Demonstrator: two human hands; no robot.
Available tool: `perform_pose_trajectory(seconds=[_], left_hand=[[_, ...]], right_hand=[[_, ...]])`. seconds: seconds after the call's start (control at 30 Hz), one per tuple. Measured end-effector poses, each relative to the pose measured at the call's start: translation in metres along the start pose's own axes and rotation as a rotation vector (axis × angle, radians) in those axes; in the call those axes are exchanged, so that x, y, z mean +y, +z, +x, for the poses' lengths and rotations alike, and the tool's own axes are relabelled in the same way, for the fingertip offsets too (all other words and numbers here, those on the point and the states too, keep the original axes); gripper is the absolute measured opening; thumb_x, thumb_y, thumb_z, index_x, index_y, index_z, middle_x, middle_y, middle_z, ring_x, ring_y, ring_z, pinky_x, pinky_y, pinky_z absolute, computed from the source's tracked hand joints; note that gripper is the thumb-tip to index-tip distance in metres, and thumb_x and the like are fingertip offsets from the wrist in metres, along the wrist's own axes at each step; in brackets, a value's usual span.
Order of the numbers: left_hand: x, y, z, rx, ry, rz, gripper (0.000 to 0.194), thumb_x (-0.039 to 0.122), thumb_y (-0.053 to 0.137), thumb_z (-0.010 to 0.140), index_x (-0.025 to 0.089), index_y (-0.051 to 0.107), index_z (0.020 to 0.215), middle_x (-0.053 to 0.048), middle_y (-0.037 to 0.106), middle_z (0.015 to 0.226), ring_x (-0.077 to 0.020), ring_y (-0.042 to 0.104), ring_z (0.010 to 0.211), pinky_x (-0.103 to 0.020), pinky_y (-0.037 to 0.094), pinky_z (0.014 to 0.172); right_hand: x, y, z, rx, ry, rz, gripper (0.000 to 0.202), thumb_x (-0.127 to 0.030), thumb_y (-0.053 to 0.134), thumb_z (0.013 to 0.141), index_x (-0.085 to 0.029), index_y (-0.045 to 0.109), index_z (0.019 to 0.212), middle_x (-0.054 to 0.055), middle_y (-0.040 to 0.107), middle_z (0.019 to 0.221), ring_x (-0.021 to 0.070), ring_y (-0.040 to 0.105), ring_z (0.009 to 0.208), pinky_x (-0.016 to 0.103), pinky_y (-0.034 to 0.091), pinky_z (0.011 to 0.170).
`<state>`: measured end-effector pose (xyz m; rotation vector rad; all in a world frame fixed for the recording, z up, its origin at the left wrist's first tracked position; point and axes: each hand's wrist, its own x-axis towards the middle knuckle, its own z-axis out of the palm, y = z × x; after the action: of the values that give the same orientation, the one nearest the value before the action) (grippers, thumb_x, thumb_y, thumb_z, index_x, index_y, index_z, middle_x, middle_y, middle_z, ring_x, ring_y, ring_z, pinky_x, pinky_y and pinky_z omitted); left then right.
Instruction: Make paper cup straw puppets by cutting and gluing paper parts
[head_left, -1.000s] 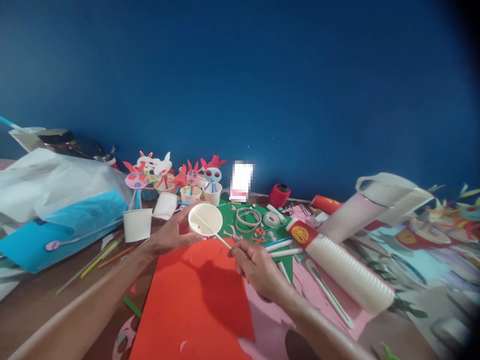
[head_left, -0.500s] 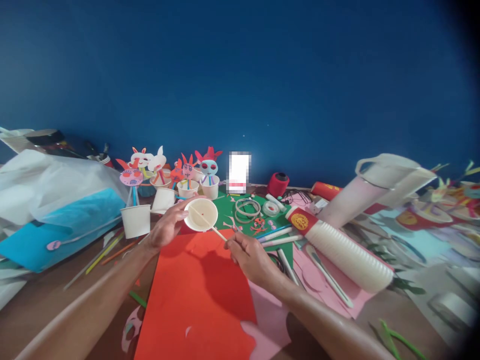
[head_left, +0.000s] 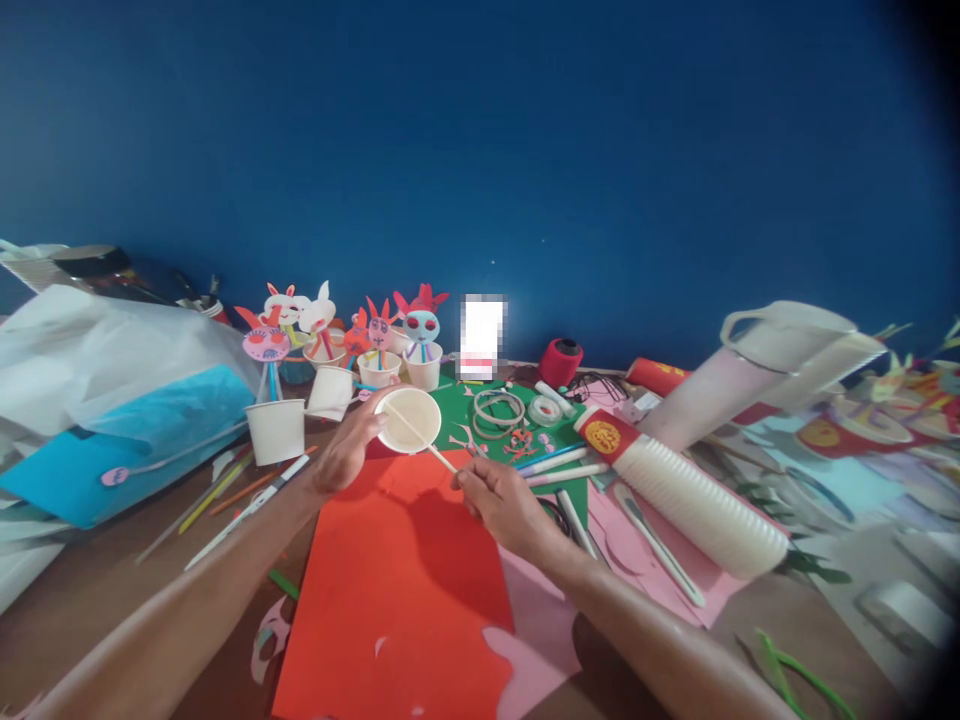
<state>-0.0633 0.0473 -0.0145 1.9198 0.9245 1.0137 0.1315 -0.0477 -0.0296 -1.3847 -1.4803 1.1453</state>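
Observation:
My left hand (head_left: pixel 351 445) is closed around the side of a white paper cup (head_left: pixel 409 428), whose open mouth tilts toward me. In my right hand (head_left: pixel 499 500) a thin pale stick (head_left: pixel 442 458) is pinched between thumb and fingers. The stick lies slantwise across the cup's mouth, its far end near my left thumb; whether it touches the inside, I cannot tell. Below both hands lies a red paper sheet (head_left: pixel 397 590) with a ragged cut edge. Behind the cup stand several paper cups with cut-out animal faces on sticks, one a light-blue face (head_left: pixel 421 326).
On the right lies a long stack of paper cups (head_left: pixel 697 505) beside a pale pitcher (head_left: pixel 720 390). Tape rolls (head_left: pixel 499 412) and paper scraps lie on a green sheet (head_left: pixel 457 400). A white plastic bag (head_left: pixel 112 340) and a white cutter knife (head_left: pixel 247 512) are at the left.
The view has shifted slightly. My hands keep the same hold on the cup and the stick, and the white cutter knife beside my left forearm now shows more fully.

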Motion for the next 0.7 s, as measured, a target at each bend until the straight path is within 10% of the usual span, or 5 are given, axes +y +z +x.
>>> perform_pose_trajectory(seconds=[0.7], left_hand=[[0.0106,0.0059,-0.0048,0.037,-0.005,0.019,0.050,0.029,0.035,0.081,0.013,0.039,0.128,-0.007,0.049,0.128,-0.0261,0.040,0.118,-0.036,0.026,0.102]], right_hand=[[0.0012,0.0014,0.0000,-0.004,-0.014,0.005,0.023,-0.026,0.039,0.083,-0.016,0.050,0.066,-0.005,0.042,0.051,0.0064,0.037,0.045,0.017,0.028,0.044]])
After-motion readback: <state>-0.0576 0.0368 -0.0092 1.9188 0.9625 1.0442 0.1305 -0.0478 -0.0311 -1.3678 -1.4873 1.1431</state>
